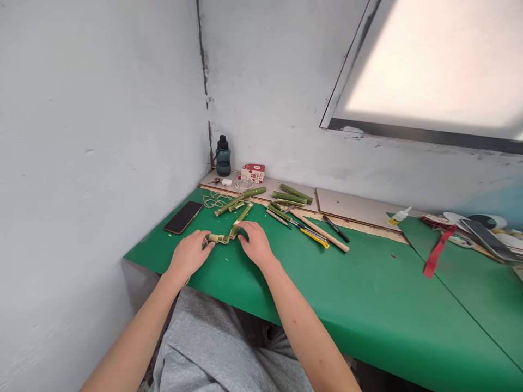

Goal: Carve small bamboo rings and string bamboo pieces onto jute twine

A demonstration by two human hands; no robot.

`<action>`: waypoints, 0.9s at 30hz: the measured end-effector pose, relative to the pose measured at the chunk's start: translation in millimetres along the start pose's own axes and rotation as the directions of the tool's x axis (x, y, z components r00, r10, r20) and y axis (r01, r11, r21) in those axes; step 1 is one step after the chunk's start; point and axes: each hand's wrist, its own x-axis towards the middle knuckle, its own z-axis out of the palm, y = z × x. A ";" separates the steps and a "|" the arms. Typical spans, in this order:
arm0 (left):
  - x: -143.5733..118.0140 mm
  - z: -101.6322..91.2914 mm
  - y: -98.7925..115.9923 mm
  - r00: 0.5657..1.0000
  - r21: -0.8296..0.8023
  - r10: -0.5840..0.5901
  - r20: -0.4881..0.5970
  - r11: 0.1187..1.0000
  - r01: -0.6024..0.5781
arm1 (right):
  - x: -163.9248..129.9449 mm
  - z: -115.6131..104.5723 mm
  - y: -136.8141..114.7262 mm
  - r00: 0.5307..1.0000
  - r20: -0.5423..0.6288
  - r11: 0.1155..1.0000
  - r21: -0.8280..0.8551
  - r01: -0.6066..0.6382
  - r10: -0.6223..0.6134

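Low over the green table (302, 288), my left hand (190, 251) curls its fingers and thumb round the near end of a short bamboo piece (219, 238). My right hand (257, 244) is closed at a second bamboo piece (234, 231), its fingertips on the upper end and partly hiding it. The two pieces meet at an angle between my hands, seemingly joined there by cord. A longer green bamboo piece (244, 213) lies just beyond the right fingertips. Behind it are a long bamboo stick (253, 192) and loose twine (214, 200).
A phone (183, 217) lies left of my hands. To the right lie a yellow utility knife (314, 237), a wooden-handled hammer (327, 231), a black marker (336, 228) and cut bamboo (290, 197). A bottle (223, 156) and red-white box (253, 173) stand behind.
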 end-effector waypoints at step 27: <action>-55.1 -25.2 -24.8 0.981 0.075 -0.155 0.115 0.986 0.147 | -0.4 -5.9 -8.5 0.996 0.033 0.992 0.097 -0.083 0.080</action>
